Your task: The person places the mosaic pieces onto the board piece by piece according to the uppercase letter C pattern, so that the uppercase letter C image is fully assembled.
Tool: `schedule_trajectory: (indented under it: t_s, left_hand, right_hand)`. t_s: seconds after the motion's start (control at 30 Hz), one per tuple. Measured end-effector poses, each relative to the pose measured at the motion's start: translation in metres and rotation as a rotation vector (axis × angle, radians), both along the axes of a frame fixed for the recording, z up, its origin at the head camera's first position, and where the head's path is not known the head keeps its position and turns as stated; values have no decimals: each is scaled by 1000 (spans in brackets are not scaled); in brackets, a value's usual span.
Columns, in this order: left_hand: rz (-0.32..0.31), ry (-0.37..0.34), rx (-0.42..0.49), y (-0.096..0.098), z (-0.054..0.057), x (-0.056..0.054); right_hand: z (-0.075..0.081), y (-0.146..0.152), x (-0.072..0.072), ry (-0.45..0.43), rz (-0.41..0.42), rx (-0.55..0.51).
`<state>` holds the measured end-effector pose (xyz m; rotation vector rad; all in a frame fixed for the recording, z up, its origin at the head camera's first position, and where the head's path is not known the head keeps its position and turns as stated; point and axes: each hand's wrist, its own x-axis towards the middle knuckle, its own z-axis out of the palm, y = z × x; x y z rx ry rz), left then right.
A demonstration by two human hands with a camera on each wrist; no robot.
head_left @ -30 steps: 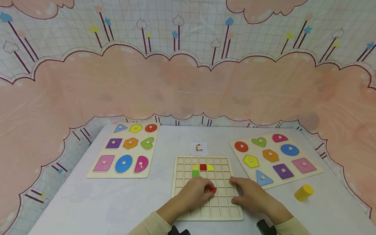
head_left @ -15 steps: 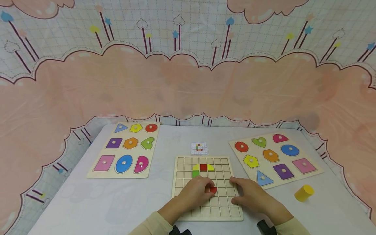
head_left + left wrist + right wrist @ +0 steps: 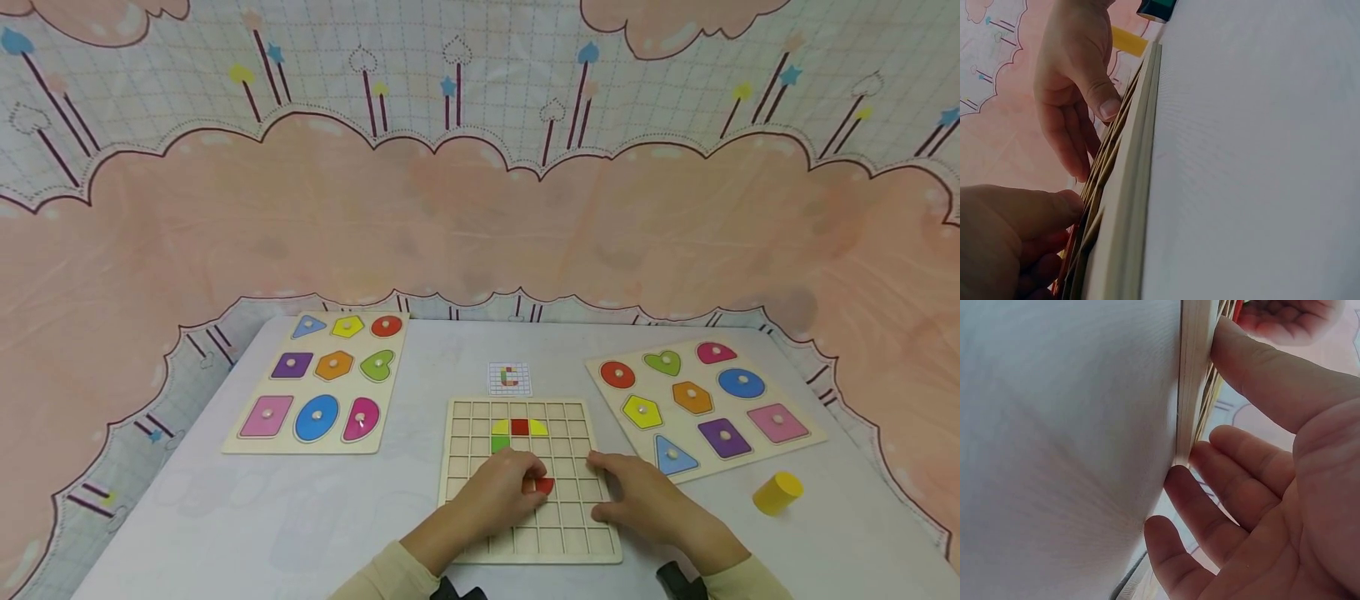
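A wooden grid board (image 3: 572, 542) lies in the middle of the table. My left hand (image 3: 487, 498) reaches over it with curled fingers, pinching a red quarter-round piece (image 3: 546, 485) between thumb and fingertips close over the cells; part of the piece is hidden. In the upper rows sit a red square (image 3: 519, 427), two yellow pieces (image 3: 537, 428) beside it, and a green square (image 3: 500, 445). My right hand (image 3: 652, 504) rests at the board's right edge, thumb and fingers spread. The right wrist view shows its thumb (image 3: 1254, 369) against the board's side and its other fingers loosely extended.
A small pattern card (image 3: 508, 379) lies behind the grid board. Knobbed shape puzzles flank it, one puzzle board (image 3: 258, 377) on the left and another puzzle board (image 3: 720, 457) on the right. A yellow cylinder (image 3: 777, 493) stands right of my right hand.
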<state>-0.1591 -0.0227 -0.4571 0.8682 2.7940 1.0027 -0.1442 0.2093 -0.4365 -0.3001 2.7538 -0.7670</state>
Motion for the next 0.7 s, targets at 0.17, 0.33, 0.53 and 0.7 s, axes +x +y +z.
schedule_trajectory:
  t_s: [0.17, 0.33, 0.53, 0.7]
  left_hand:
    - [20, -3, 16, -2, 1, 2]
    - [42, 3, 40, -9, 5, 5]
    - [68, 33, 45, -22, 11, 5]
    - [98, 34, 29, -33, 20, 5]
  right_hand:
    - [1, 0, 0, -3, 5, -1]
    - [1, 1, 0, -2, 3, 1]
    - [1, 1, 1, -3, -4, -3]
    - [2, 3, 3, 21, 10, 9]
